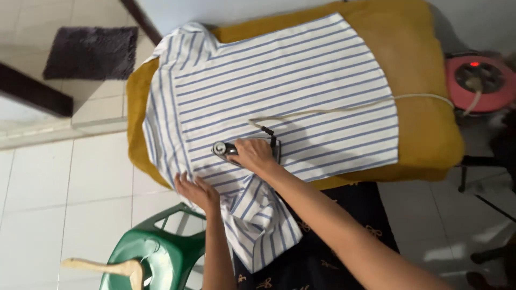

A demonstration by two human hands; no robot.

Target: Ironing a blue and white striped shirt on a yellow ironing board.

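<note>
While both hands are down on the cloth, head view only:

right hand: right hand (pixel 256 154) wrapped around the handle of the iron (pixel 226 149), fingers closed on it; iron's dial end pokes out past the knuckles.
iron: sits flat on the striped shirt (pixel 279 80), near the shirt's lower edge as seen from above.
cord: pale cord (pixel 344 109) runs from the iron's back, across the shirt and off toward the red cable reel (pixel 478 81).
left hand: left hand (pixel 196 191) lies flat, fingers together and extended, pressing the shirt edge just beside the sleeve; grips nothing. Near the right hand, not touching it.
shirt: white with blue stripes, spread flat on the mustard-yellow pad (pixel 424 80); one sleeve (pixel 260 225) hangs off the near edge over dark patterned fabric (pixel 344 225).
pad: covers the ironing surface; its edges show on all sides of the shirt.
reel: round, red casing with dark centre; a small red light is lit on it, a plug is seated in one socket. Sits off the far end of the pad.
chair: green plastic chair (pixel 156 252) just below the left hand; a wooden hanger (pixel 102 267) rests on it.
seat contents: apart from the hanger, cannot tell.
floor: white tiles (pixel 59 204); dark mat (pixel 91 52) well apart from the pad.
</note>
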